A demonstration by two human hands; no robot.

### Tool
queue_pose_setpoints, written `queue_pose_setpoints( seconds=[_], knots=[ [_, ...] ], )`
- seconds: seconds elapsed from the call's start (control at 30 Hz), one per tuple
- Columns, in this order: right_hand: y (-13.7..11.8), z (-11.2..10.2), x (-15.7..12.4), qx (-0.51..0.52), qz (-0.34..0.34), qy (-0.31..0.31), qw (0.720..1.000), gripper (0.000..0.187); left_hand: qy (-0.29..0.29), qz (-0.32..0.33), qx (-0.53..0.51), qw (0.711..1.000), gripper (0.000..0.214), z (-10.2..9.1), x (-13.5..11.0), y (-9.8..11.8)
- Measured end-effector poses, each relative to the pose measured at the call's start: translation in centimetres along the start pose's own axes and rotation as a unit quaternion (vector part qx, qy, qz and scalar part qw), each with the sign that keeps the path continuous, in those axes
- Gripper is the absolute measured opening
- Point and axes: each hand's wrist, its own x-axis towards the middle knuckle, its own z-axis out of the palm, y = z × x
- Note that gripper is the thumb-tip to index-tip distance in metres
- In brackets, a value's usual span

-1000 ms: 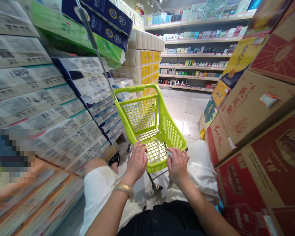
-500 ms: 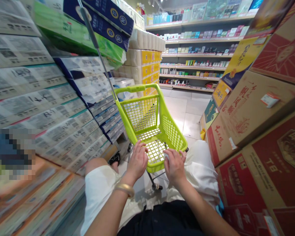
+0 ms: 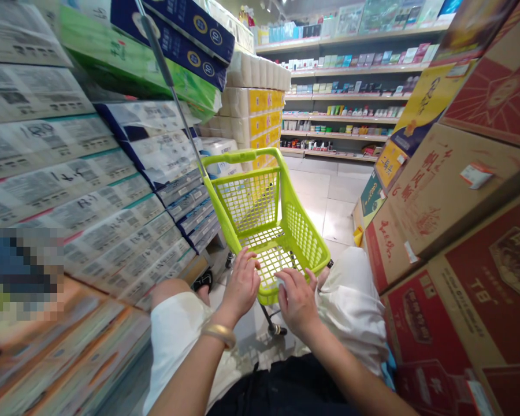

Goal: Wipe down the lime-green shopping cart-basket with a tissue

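Observation:
A lime-green plastic shopping cart (image 3: 301, 231) with a lattice basket stands between my knees, its near end towards me. My left hand (image 3: 241, 283) is at the near left corner of the basket, fingers loosely bent and not wrapped round anything. Whether its fingertips touch the rim is hard to tell. Over the near right part of the rim is my right hand (image 3: 298, 300), its fingers spread and slightly curved, holding nothing. A gold-coloured bangle (image 3: 219, 334) circles my left wrist.
Stacked tissue packs (image 3: 47, 136) rise on the left, with paper-roll packs (image 3: 266, 110) beyond. Printed cartons (image 3: 455, 190) line the right side. Shelves of small goods (image 3: 351, 98) stand across the tiled floor (image 3: 320, 196). A grey-gripped metal pole (image 3: 160, 55) slants at upper left.
My right hand has shifted a little to the left along the near rim, its fingers now more spread. My left hand and the cart have barely moved.

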Motion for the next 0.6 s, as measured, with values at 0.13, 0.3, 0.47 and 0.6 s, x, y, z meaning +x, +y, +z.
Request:
queue_pose_setpoints(
  seconds=[0.13,0.3,0.47,0.6],
  knots=[
    [3.9,-1.5,0.7,-0.052,0.029,0.022,0.998,0.028,-0.006,0.000,-0.003,1.000,0.021,0.0,0.0,-0.1],
    [4.6,-1.6,1.1,-0.069,0.049,0.045,0.995,0.026,-0.003,-0.003,-0.002,1.000,0.021,0.3,0.1,0.1],
    [0.6,0.0,0.4,-0.009,0.010,0.001,1.000,0.030,0.008,-0.002,-0.003,1.000,0.021,0.3,0.0,0.0],
    [1.0,-0.3,0.5,-0.007,0.010,-0.005,1.000,0.028,0.002,0.000,-0.006,1.000,0.020,0.1,0.0,-0.4]
  ],
)
